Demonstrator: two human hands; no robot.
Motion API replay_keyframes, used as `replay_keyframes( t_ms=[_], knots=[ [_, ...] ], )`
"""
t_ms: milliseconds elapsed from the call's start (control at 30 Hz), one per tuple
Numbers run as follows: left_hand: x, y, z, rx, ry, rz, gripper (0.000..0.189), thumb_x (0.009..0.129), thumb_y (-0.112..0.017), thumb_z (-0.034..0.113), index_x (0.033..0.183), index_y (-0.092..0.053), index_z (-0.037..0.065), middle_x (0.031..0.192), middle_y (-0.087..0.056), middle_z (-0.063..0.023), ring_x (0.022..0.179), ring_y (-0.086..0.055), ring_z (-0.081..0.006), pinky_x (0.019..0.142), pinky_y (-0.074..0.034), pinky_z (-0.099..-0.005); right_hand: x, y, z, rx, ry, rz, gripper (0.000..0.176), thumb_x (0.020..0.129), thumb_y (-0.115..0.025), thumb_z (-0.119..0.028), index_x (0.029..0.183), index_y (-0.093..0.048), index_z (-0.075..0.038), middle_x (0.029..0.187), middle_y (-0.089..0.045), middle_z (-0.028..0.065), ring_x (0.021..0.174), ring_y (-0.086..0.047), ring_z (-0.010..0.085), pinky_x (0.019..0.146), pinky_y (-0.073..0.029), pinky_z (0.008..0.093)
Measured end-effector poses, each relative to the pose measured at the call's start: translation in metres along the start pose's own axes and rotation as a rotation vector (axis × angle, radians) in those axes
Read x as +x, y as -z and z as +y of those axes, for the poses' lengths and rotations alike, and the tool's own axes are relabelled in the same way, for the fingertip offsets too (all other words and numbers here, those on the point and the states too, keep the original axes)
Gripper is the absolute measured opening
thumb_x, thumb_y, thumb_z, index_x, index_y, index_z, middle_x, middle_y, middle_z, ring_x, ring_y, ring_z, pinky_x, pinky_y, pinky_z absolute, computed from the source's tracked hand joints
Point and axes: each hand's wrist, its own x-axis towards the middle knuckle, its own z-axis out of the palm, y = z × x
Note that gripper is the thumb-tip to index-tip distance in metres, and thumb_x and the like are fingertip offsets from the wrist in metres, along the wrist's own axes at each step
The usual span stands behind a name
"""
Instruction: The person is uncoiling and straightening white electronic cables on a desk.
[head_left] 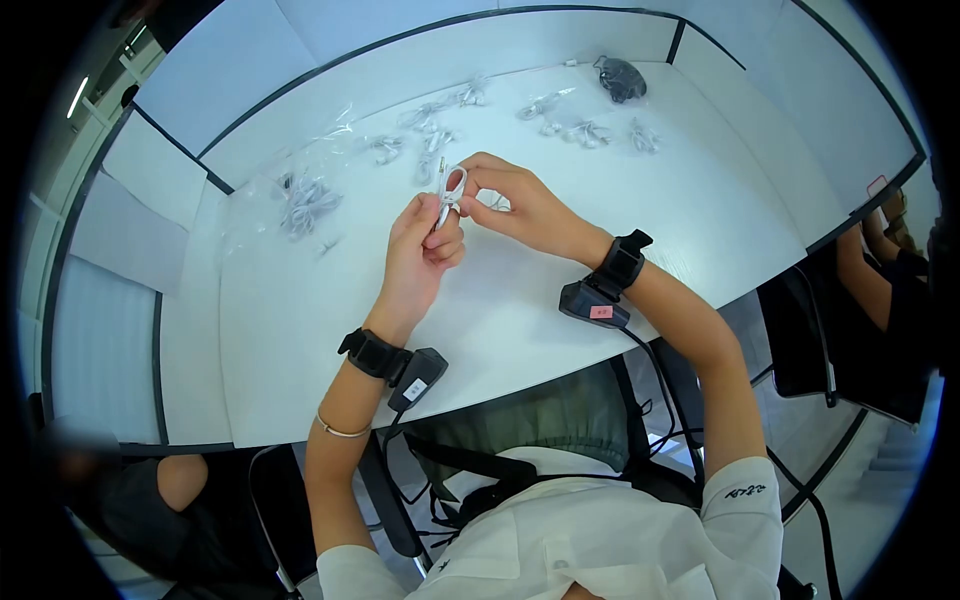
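Observation:
A small looped white cable (452,188) is held up over the desk between my two hands, with what looks like a slim plug pointing up. My left hand (424,245) is closed around its lower part, thumb on top. From the right, my right hand (512,203) pinches the loop with thumb and fingertips. Parts of the cable are hidden behind the fingers. Just beyond my hands lie several bundled white cables (432,145), some in clear plastic bags.
More white cables (310,207) in clear plastic lie on the left of the white desk (560,290). Bagged cables (587,133) and a dark bundle (621,80) sit at the back right. Low partitions (480,50) enclose the desk. Wired black devices (607,285) are strapped to my wrists. Other people sit either side.

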Motion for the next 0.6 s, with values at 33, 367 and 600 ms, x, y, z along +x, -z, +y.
replay_keyframes(
  t_ms=[33,367,600],
  knots=[
    [-0.0003,0.0000,0.0011,-0.011,-0.003,-0.012,0.023,0.098,-0.036,0.027,0.088,-0.045,0.008,0.059,-0.026,0.0060,0.050,-0.021,-0.0048,0.047,-0.021,-0.0214,0.0002,0.0012,-0.0003,-0.008,-0.041,-0.015,0.014,0.086,-0.056,-0.014,0.081,-0.054,-0.001,0.096,-0.058,0.0090,0.089,-0.054,0.0202,0.080,-0.042,0.0295],
    [0.0003,0.0042,0.0010,0.017,0.006,-0.030,0.027,0.098,-0.035,0.029,0.091,-0.047,0.006,0.058,-0.026,0.0055,0.050,-0.022,-0.0050,0.047,-0.021,-0.0214,-0.0027,-0.0035,0.0016,0.031,-0.126,0.036,0.018,0.088,-0.056,-0.017,0.086,-0.057,0.001,0.069,-0.059,0.0092,0.061,-0.054,0.0171,0.061,-0.043,0.0288],
    [0.0006,0.0075,0.0034,0.085,0.065,-0.062,0.028,0.097,-0.039,0.031,0.089,-0.050,0.006,0.057,-0.028,0.0066,0.049,-0.023,-0.0044,0.045,-0.020,-0.0215,-0.0034,-0.0011,-0.0012,-0.041,-0.184,0.028,0.018,0.087,-0.059,-0.017,0.084,-0.056,0.001,0.057,-0.047,0.0079,0.051,-0.039,0.0170,0.051,-0.035,0.0298]
  ],
)
